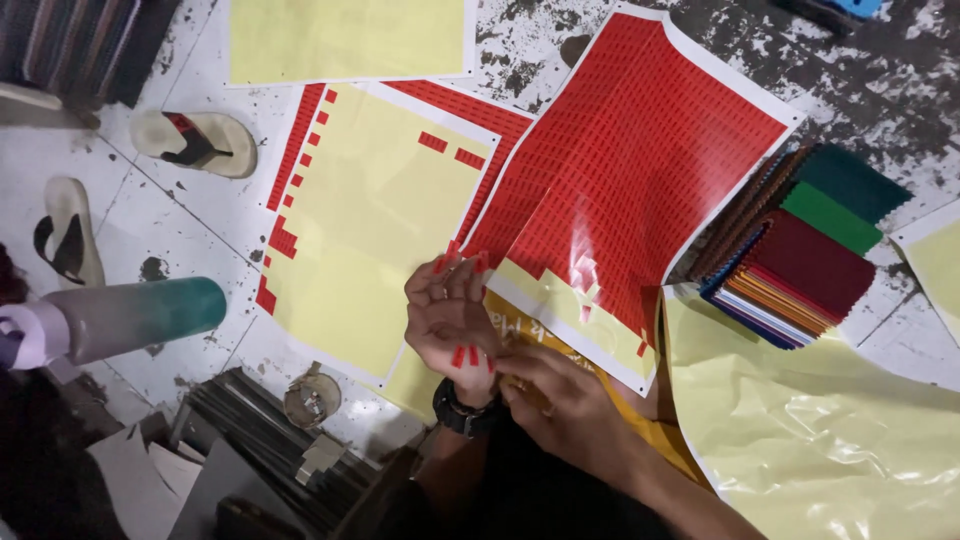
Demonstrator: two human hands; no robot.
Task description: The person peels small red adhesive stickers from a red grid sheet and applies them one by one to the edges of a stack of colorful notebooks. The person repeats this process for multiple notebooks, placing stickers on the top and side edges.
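Observation:
My left hand [448, 318], with a dark watch on its wrist, is raised with the fingers loosely apart. Small red stickers [472, 356] cling to its fingertips and to the heel of the hand. My right hand [560, 400] lies just right of it, fingers curled and touching the left wrist near those stickers; whether it pinches one is hidden. Both hands hover at the lower edge of a large red sticker sheet [640, 150] whose bottom rows are peeled down to yellow backing.
A mostly peeled yellow backing sheet [380, 210] lies left of the hands, another yellow sheet [345, 35] at the top, and crinkled yellow film [820, 420] at lower right. A stack of coloured swatches [810, 250] sits right. Two sandals [195, 140], a grey-teal bottle [130, 315] and dark metal parts [270, 440] are on the left.

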